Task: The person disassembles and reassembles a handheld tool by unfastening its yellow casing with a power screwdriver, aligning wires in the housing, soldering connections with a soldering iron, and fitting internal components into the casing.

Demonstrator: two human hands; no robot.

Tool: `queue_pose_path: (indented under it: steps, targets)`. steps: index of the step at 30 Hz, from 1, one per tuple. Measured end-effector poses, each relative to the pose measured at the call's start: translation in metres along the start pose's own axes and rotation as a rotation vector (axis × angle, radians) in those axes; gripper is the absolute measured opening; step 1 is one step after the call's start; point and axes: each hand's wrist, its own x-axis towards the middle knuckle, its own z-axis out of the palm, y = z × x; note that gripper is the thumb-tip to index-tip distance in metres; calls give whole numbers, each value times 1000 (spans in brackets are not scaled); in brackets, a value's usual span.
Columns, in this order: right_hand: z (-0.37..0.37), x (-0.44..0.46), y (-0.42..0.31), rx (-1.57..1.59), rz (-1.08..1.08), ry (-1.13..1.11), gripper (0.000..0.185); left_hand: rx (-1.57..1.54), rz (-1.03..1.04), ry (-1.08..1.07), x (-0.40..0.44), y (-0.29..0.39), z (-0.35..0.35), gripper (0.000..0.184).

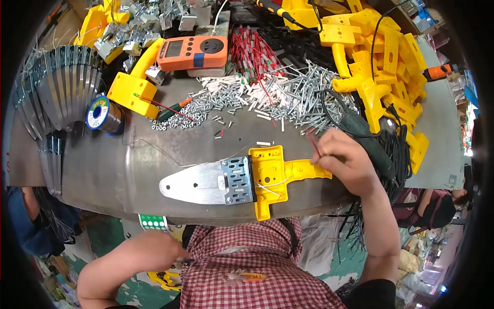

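My right hand [342, 157] is closed in a pinch above the handle end of a yellow plastic housing, with a thin red wire [313, 142] at its fingertips. The open yellow housing half [268, 177] lies on the table, a white wire inside it. A pointed metal plate [193, 185] with a slotted metal bracket [237, 180] adjoins the housing on its left. My left hand [157, 250] is below the table edge, beside the checked apron. Its fingers are blurred and partly hidden, so their grip does not show.
Screws [324, 95] and red-wired parts [252, 51] lie beyond the housing. An orange multimeter [193, 52], solder spool [104, 114] and metal plates [67, 82] stand to the left. Yellow housings [396, 62] and black cables [395, 154] are at right. A green-dotted sheet [153, 222] hangs at the front edge.
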Motion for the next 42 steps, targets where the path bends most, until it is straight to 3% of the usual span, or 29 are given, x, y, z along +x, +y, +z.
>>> queue_pose_path:
  steps: [2, 4, 9, 10, 11, 14, 18, 24, 29, 31, 33, 35, 40, 42]
  targets:
    - [11, 14, -5, 136, 55, 3, 14, -60, 24, -46, -1, 1, 0, 38]
    - [31, 27, -1, 583, 477, -22, 15, -75, -118, -48, 4, 21, -40, 38]
    - [49, 40, -4, 275, 449, -29, 17, -158, 236, 959, 67, 19, -49, 41]
    - [53, 40, -2, 133, 281, 14, 18, -98, 253, 1118, 81, 16, -54, 46]
    - [55, 39, 0, -8, 110, 55, 19, -112, 255, 1123, 91, 13, -57, 46]
    - [68, 39, 2, -74, 59, 90, 16, 1, 68, 1152, 108, 4, -57, 66]
    - [86, 39, 4, -297, -125, 168, 15, 58, 39, 1162, 107, 3, -55, 65]
    - [83, 45, -5, -428, -120, 72, 14, -43, 50, 1110, 106, 7, -57, 67]
    - [76, 41, 7, -349, -182, 66, 11, 65, 46, 1101, 110, 5, -57, 76]
    - [64, 37, 14, -38, -160, 44, 13, 81, 33, 1114, 109, 5, -58, 77]
    - [49, 28, 14, -78, -126, 94, 18, 66, 18, 1102, 110, 5, -55, 78]
    - [36, 21, 0, -299, 104, 176, 19, 61, 30, 1107, 110, 5, -57, 77]
    - [52, 24, -2, 7, 207, 112, 18, 65, 21, 1096, 109, 7, -58, 78]
    - [62, 27, -5, 130, 235, 210, 13, 57, 14, 1093, 108, 6, -57, 78]
